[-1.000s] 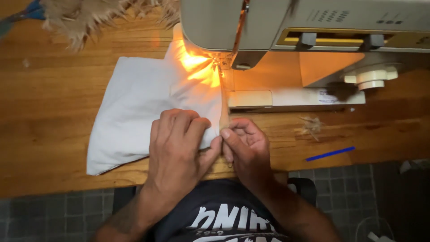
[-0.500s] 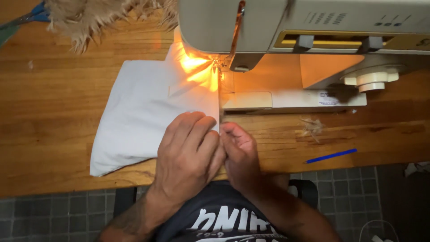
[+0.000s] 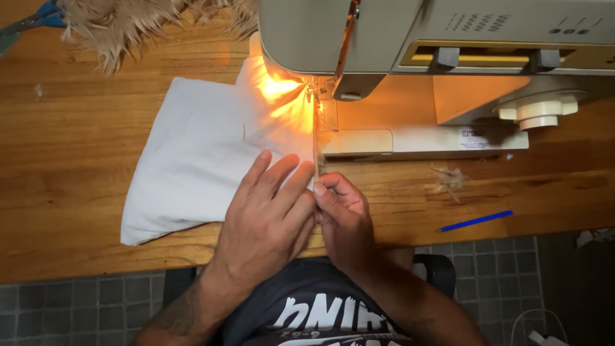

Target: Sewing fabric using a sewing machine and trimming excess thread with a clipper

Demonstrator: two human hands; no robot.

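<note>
Left hand (image 3: 269, 211) lies spread flat on the white fabric (image 3: 198, 160) to keep it steady, right hand (image 3: 343, 214) pinching its edge toward the sewing machine (image 3: 410, 57) needle.

The left hand (image 3: 266, 214) lies flat, palm down, fingers together and stretched toward one o'clock, forearm running back to seven o'clock. Touching it at three o'clock, the right hand (image 3: 343, 214) is curled, fingertips pinched toward eleven o'clock, forearm trailing to five o'clock.
</note>
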